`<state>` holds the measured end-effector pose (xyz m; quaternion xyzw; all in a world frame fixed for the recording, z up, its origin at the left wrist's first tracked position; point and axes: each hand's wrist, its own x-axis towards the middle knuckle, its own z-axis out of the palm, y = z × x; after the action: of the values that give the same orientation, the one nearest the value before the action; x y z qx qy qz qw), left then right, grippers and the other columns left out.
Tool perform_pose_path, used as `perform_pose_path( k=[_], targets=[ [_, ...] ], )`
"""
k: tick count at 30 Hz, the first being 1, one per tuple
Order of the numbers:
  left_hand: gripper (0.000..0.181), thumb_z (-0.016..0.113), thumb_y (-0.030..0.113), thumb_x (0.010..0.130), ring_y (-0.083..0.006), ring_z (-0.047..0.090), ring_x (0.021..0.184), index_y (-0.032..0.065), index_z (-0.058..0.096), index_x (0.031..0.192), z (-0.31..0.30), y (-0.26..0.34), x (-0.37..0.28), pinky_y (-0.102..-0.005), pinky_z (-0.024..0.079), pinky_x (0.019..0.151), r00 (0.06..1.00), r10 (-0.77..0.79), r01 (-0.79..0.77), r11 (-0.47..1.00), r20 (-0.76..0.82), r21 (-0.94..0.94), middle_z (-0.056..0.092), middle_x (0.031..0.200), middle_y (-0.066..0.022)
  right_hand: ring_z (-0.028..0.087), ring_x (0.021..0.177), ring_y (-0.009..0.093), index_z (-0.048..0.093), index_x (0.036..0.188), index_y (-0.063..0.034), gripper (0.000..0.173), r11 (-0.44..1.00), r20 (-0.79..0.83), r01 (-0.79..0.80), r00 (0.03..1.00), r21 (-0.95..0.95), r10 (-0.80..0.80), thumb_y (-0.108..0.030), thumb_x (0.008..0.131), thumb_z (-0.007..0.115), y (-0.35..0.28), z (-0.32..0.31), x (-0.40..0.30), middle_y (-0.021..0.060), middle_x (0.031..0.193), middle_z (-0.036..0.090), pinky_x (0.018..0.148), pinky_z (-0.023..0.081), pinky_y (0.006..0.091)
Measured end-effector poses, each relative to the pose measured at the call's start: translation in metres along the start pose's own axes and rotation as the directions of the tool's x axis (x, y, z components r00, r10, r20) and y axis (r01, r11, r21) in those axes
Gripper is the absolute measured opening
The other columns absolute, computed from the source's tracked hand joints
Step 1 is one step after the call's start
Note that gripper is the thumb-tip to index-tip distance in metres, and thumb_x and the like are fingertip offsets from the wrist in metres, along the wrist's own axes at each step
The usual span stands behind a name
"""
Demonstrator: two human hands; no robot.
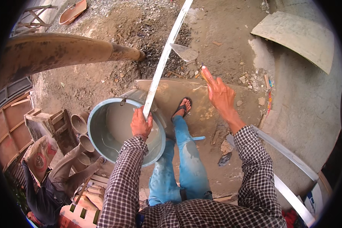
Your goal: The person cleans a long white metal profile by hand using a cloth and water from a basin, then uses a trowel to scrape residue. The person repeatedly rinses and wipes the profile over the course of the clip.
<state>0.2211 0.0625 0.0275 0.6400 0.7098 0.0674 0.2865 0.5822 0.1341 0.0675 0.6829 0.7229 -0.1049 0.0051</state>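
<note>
A long whitish straightedge bar (162, 64) slants up and away from my left hand (141, 122), which is closed round its near end above a blue plastic tub (91, 114). Greyish liquid (118, 121) lies in the tub. My right hand (221, 92) grips the handle of a pointed masonry trowel (185, 52), index finger stretched along it. The trowel's blade meets or overlaps the bar's edge; whether they touch cannot be told.
A thick brown post (71, 48) juts in from the left. A co-worker (45, 188) with a printed sack (40, 159) is at lower left, near a wooden crate (50, 122) and buckets (79, 123). A curved sheet (299, 37) and metal bars (286, 154) lie right; gravel (156, 54) lies ahead.
</note>
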Motion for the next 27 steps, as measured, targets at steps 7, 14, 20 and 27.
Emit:
perform_pose_path(
  k=[7,14,20,27],
  targets=[
    [0.041,0.069,0.027,0.094,-0.0392,0.065,0.108,0.0117,0.06,0.131,0.002,-0.002,-0.001,-0.0518,0.055,0.088,1.0,0.023,-0.022,0.999,-0.007,0.034,0.063,0.114,-0.0155,0.067,0.061,0.024,0.02,0.169,-0.0439,0.089,0.996,0.05,-0.029,0.998,0.078,0.026,-0.02,0.099,0.07,0.002,0.003,-0.006,0.0072,0.086,0.062,0.051,0.056,0.0423],
    [0.041,0.07,0.026,0.093,-0.0391,0.065,0.107,0.0112,0.06,0.131,0.003,0.003,0.0,-0.0512,0.055,0.088,1.0,0.016,-0.017,0.999,0.002,0.033,0.063,0.114,-0.0152,0.066,0.059,0.025,0.02,0.169,-0.043,0.088,0.997,-0.06,-0.041,0.997,0.071,0.045,-0.02,0.1,0.069,0.016,0.006,0.017,0.0076,0.086,0.063,0.051,0.056,0.0434],
    [0.041,0.07,0.026,0.093,-0.0399,0.065,0.107,0.0117,0.06,0.131,0.001,-0.003,-0.002,-0.0515,0.055,0.088,0.999,0.038,-0.037,0.999,-0.021,0.025,0.063,0.113,-0.0154,0.068,0.061,0.028,0.021,0.169,-0.0416,0.088,0.994,-0.03,-0.045,0.998,0.099,0.049,-0.021,0.099,0.07,0.008,-0.001,0.011,0.0096,0.085,0.063,0.053,0.057,0.0447],
    [0.04,0.069,0.026,0.094,-0.0408,0.065,0.107,0.0118,0.06,0.131,0.001,0.0,-0.004,-0.0522,0.054,0.088,1.0,0.007,-0.007,0.999,0.004,0.044,0.062,0.112,-0.0163,0.07,0.063,0.028,0.02,0.169,-0.0413,0.087,0.993,0.027,-0.041,0.999,0.112,0.038,-0.021,0.1,0.069,0.006,-0.005,0.011,0.0108,0.088,0.066,0.055,0.059,0.045]
  ],
)
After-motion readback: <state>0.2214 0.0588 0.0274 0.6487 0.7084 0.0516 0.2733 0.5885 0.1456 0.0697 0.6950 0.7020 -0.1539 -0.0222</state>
